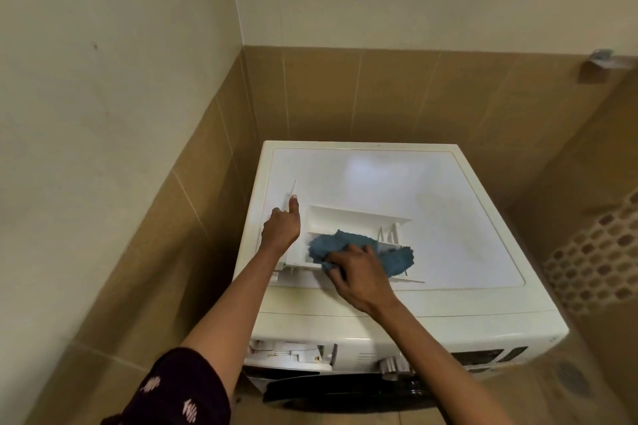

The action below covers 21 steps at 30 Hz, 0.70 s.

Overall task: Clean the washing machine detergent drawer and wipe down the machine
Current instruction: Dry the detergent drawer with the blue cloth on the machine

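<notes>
The white detergent drawer [348, 222] lies pulled out of the machine, on top of the white washing machine [448, 203], towards its front left. My left hand [281, 228] holds the drawer's front panel at its left end, with the index finger pointing up along the panel. My right hand [359, 271] grips a blue cloth [397, 257] and presses it into the drawer's compartments. Part of the cloth hangs over the drawer's right side.
The empty drawer slot [293, 352] gapes at the machine's upper left front, with a knob [390, 364] and a dark display [483, 355] to its right. Tan tiled walls close in on the left and behind. A patterned tile strip [600, 252] runs at the right.
</notes>
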{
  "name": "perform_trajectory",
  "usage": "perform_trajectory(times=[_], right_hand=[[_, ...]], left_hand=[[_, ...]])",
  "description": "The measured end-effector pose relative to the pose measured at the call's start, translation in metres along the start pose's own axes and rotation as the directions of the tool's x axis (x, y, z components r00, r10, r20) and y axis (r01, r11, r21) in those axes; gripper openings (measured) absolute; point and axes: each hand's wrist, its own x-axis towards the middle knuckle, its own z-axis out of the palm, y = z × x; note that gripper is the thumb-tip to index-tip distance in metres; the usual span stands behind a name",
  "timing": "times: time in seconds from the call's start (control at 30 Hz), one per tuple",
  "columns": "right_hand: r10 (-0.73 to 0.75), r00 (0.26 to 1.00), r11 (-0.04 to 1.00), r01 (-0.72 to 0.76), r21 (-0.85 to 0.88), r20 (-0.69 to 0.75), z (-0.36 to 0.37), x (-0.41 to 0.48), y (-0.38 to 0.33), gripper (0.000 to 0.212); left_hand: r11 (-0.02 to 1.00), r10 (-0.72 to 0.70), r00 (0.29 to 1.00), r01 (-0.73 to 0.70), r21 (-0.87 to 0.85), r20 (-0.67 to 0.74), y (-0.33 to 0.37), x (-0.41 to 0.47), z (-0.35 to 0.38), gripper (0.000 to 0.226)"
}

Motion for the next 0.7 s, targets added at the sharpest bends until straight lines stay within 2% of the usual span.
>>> perform_trajectory(times=[0.1,0.17,0.23,0.4,0.5,0.6,0.7], right_hand=[[0.027,0.998,0.986,-0.035,-0.166,-0.049,-0.009,-0.018,0.030,0.036],[0.105,0.993,0.979,-0.112,-0.172,-0.051,-0.010,-0.019,0.031,0.040],[0.125,0.990,0.984,-0.132,-0.116,-0.066,-0.005,-0.009,0.015,0.042],[-0.006,0.999,0.999,0.004,0.047,0.046,0.011,0.013,-0.032,0.025],[-0.055,0.998,0.996,0.053,0.077,0.025,0.003,0.006,-0.012,0.036],[0.021,0.999,0.998,-0.019,0.061,-0.040,-0.011,-0.020,0.026,0.035],[0.184,0.982,0.950,-0.164,0.264,-0.050,-0.020,-0.032,0.035,0.038]], left_hand=[[1.000,-0.002,1.000,0.002,-0.007,0.012,0.001,-0.003,0.002,0.072],[1.000,0.006,1.000,-0.006,-0.012,0.014,0.003,-0.004,0.002,0.071],[1.000,0.009,1.000,-0.008,-0.011,0.011,0.005,-0.005,0.003,0.070],[1.000,0.008,1.000,-0.008,0.016,-0.003,0.003,-0.002,0.000,0.071],[1.000,0.003,1.000,-0.003,0.021,-0.004,0.002,0.001,-0.002,0.073],[1.000,0.006,1.000,-0.007,0.022,0.014,0.001,-0.002,-0.001,0.073],[0.999,0.030,0.999,-0.031,0.016,0.020,0.002,-0.006,0.000,0.073]])
